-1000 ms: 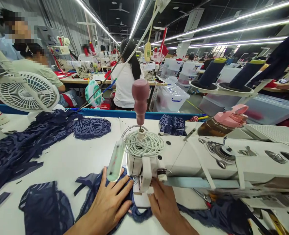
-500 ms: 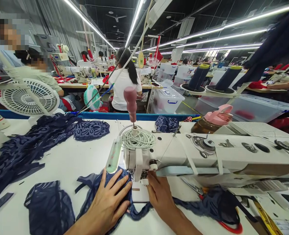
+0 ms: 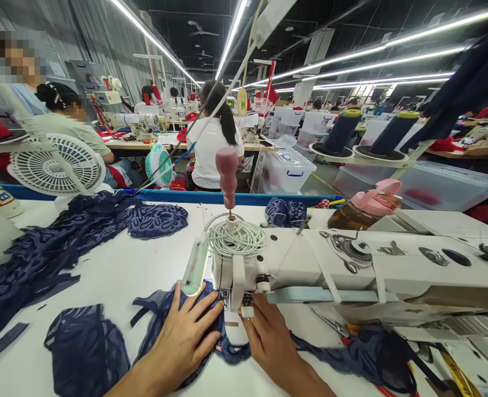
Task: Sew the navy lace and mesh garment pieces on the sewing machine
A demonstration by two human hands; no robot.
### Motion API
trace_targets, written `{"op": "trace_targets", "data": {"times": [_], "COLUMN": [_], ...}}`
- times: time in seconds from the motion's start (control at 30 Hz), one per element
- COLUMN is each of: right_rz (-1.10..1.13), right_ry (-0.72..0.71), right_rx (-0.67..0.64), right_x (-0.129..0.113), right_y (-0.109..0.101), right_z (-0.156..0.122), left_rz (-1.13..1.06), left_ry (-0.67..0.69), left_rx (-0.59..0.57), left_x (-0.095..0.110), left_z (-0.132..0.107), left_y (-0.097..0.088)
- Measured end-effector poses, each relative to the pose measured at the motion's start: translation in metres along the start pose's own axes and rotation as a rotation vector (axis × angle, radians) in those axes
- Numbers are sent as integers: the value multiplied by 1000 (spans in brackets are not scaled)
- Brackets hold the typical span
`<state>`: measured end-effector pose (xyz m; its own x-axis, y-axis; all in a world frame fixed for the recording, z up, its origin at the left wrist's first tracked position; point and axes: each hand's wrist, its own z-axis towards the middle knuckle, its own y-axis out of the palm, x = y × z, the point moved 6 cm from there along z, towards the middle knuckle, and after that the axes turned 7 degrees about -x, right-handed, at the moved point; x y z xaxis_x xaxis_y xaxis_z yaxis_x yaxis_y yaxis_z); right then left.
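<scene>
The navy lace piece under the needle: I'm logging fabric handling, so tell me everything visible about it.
The navy lace piece is dark blue, thin and patterned, with a scalloped edge toward the person. It lies flat on the white table, running under the head of the sewing machine and trailing off right beneath its arm. The left hand presses on it with fingers spread, left of the needle; the right hand rests on it just right of the needle. Part of it is hidden by both hands.

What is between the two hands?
In the head view, navy lace runs across the white table between the left hand and right hand, under the sewing machine.
</scene>
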<state>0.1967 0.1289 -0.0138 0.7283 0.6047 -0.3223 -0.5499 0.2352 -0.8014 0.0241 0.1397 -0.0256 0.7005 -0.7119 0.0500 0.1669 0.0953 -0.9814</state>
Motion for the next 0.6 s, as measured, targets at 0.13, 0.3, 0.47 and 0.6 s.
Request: {"op": "trace_targets", "data": {"times": [0.13, 0.3, 0.47, 0.6], "right_rz": [9, -124, -100, -65], "right_ry": [-106, -264, -288, -349], "right_rx": [-118, -309, -182, -93], "right_x": [-15, -30, -31, -36], "right_y": [-3, 4, 14, 21], "right_z": [-2, -13, -15, -19], "left_rz": [-6, -8, -168, -215], "left_ry": [65, -24, -8, -20], "left_rx": [143, 232, 319, 265], "left_x": [16, 26, 15, 10], "left_z": [-18, -45, -31, -14], "left_y": [-6, 0, -18, -22]}}
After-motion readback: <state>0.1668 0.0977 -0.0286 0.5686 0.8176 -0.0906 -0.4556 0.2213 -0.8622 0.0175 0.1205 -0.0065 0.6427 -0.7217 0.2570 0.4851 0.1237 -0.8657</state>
